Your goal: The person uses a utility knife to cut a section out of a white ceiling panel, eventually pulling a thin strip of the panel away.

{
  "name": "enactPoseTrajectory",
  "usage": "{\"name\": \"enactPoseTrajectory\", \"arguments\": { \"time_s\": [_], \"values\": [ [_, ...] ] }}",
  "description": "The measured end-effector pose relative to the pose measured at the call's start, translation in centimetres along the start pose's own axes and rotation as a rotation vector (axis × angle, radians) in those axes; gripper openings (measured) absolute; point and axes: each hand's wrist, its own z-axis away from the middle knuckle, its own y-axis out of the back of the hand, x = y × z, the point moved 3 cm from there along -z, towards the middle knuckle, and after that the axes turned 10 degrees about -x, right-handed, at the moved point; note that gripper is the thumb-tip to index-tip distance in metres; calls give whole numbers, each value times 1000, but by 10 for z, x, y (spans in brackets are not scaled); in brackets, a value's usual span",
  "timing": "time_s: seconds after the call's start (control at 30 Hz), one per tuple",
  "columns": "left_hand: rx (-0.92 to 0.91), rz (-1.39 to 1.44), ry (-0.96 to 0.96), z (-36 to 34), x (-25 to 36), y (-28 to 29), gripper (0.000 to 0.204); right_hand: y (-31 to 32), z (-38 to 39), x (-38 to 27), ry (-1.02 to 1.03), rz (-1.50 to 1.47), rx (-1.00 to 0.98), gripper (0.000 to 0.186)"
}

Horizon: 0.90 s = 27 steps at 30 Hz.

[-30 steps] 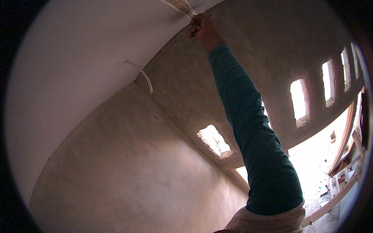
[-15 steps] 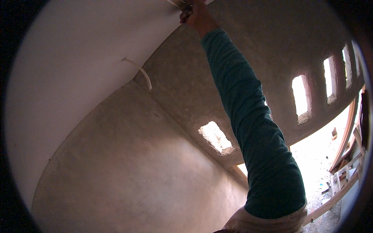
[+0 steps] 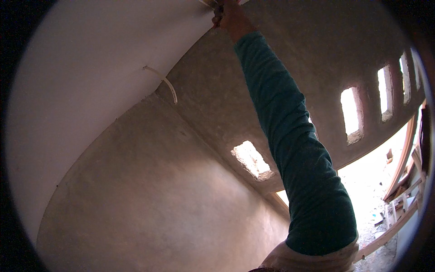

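My right arm, in a green sleeve (image 3: 294, 136), reaches up from the lower right. At the upper edge of the picture my right hand (image 3: 233, 20) is raised to where the white ceiling (image 3: 90, 68) meets the grey-brown plastered wall (image 3: 208, 99). Its fingers look closed around something in shadow. What they hold is dark, partly cut off by the picture edge, and I cannot make it out. No part of my left hand shows.
A pale bent tube (image 3: 166, 81) hangs from the ceiling near the corner. Rough-edged slots pierce the wall, among them a small opening (image 3: 252, 161) left of my arm and a tall one (image 3: 351, 115) right of it. A wooden beam (image 3: 389, 235) crosses the lower right.
My right hand has shifted very slightly at the ceiling edge. The arm stays almost where it was.
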Motion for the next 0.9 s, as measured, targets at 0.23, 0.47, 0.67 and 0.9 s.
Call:
{"name": "enactPoseTrajectory", "arguments": {
  "time_s": [0.23, 0.47, 0.67, 0.9],
  "values": [
    [46, -21, -20, 1, 2, -10, 74, 71, 9, 69, 418, 923, -145, 27],
    [38, -105, -15, 15, -19, 9, 75, 53, 52, 94, -213, 331, -25, 26],
    [11, -78, 16, 9, -8, 4, 76, 13, 34, 31, -48, -260, 109, 24],
    [50, -17, -28, -7, 7, 4, 77, -18, 22, -17, 22, -432, -249, 37]
  ]
}}
